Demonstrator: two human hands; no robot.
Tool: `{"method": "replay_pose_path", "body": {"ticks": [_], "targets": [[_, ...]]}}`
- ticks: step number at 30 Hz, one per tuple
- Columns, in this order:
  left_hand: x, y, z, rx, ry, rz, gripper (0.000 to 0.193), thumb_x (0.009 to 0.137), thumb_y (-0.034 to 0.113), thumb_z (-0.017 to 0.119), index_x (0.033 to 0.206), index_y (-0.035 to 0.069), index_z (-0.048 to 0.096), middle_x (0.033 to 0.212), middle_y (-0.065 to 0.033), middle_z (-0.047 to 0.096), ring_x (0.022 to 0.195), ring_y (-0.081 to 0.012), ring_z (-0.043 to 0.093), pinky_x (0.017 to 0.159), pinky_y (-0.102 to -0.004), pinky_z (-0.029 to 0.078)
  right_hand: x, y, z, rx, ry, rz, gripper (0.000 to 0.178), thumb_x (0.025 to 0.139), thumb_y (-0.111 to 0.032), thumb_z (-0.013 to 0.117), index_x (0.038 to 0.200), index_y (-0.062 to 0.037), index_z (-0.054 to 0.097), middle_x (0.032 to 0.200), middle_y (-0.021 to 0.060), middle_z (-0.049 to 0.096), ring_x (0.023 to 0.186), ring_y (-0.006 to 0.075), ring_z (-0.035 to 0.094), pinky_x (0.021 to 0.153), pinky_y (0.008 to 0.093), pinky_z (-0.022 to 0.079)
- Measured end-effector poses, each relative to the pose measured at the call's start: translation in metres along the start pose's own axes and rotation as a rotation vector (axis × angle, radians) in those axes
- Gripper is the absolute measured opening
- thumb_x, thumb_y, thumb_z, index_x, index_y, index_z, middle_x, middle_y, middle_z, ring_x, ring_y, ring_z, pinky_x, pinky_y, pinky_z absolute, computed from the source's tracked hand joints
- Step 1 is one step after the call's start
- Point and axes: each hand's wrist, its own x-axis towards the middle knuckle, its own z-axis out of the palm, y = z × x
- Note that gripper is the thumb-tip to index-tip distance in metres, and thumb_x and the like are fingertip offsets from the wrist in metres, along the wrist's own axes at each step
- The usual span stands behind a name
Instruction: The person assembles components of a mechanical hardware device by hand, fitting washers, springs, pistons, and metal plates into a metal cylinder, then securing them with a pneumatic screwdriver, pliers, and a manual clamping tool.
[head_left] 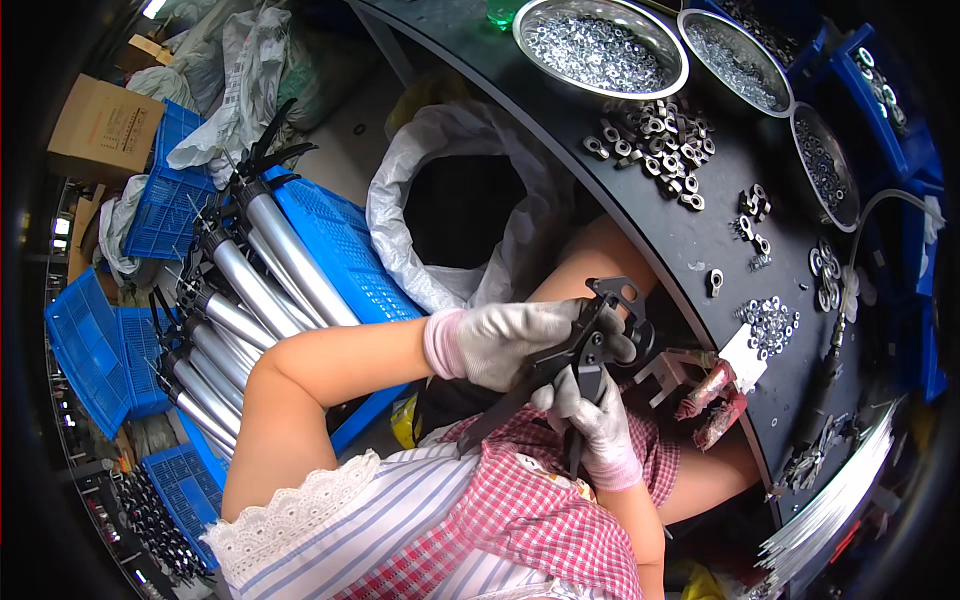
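Over my lap, both gloved hands are closed on a black metal bracket assembly [592, 348], which has a hooked plate with a hole at its upper end and long dark arms slanting down. My left hand [490, 342], in a pale grey glove, wraps it from the left side. Lower and to the right, my right hand [603, 428] grips the lower part with bent fingers. A red-and-white checked apron [530, 510] lies beneath the part. The fingertips are partly hidden behind the metal.
On the dark curved table [690, 255] sit a steel bowl of washers [668, 82], loose metal nuts [665, 150] and small rings [768, 325]. A red-handled fixture [715, 392] juts from its edge. Left are a white-lined bin [395, 215] and silver tubes [250, 270] in a blue crate [340, 250].
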Motion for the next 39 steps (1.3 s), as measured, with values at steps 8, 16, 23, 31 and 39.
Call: {"method": "replay_pose_path", "body": {"ticks": [8,16,23,31,39], "targets": [[-0.001,0.027,-0.088,-0.346,-0.375,-0.317,0.07,0.087,0.042,0.061,0.141,0.006,0.033,0.148,-0.0138,0.027,0.123,-0.0565,0.037,0.095,-0.0686,0.036,0.019,0.033,-0.013,0.192,-0.059,0.087,0.033,0.08,-0.026,0.069,0.097,-0.0072,0.048,0.064,-0.0035,0.039,0.051,0.0058,0.033,0.047,0.0221,0.028],[-0.022,0.107,-0.187,0.469,0.629,-0.112,0.046,0.091,0.031,0.057,0.126,0.002,0.048,0.101,-0.0144,0.061,0.077,-0.022,0.061,0.064,-0.0331,0.052,0.009,0.021,-0.026,0.11,0.041,0.049,0.044,0.074,-0.031,0.077,0.099,-0.0066,0.05,0.058,-0.0021,0.039,0.05,0.0069,0.033,0.047,0.0241,0.027],[0.01,0.185,-0.298,0.902,1.479,0.655,0.038,0.087,0.022,0.06,0.121,0.005,0.054,0.087,-0.0063,0.059,0.065,-0.0157,0.057,0.053,-0.0272,0.047,0.009,0.017,-0.039,0.263,0.136,-0.044,0.048,0.076,-0.033,0.076,0.103,-0.0049,0.049,0.059,-0.0033,0.036,0.05,0.0063,0.032,0.047,0.0231,0.027],[0.048,0.193,-0.302,1.407,2.011,0.345,0.051,0.086,0.035,0.049,0.125,0.002,0.053,0.115,-0.0265,0.059,0.107,-0.0385,0.058,0.09,-0.0424,0.046,0.014,0.014,-0.043,0.254,0.208,-0.04,0.041,0.077,-0.033,0.075,0.095,-0.0054,0.05,0.058,-0.0024,0.037,0.051,0.0073,0.033,0.048,0.0241,0.026],[0.046,0.208,-0.309,1.445,1.953,0.27,0.047,0.088,0.032,0.05,0.122,0.0,0.054,0.115,-0.0229,0.06,0.113,-0.0333,0.056,0.093,-0.0382,0.045,0.004,0.021,-0.053,0.194,0.283,-0.104,0.046,0.074,-0.034,0.078,0.094,-0.0046,0.049,0.061,-0.0012,0.042,0.053,0.0085,0.039,0.05,0.024,0.032]]}}
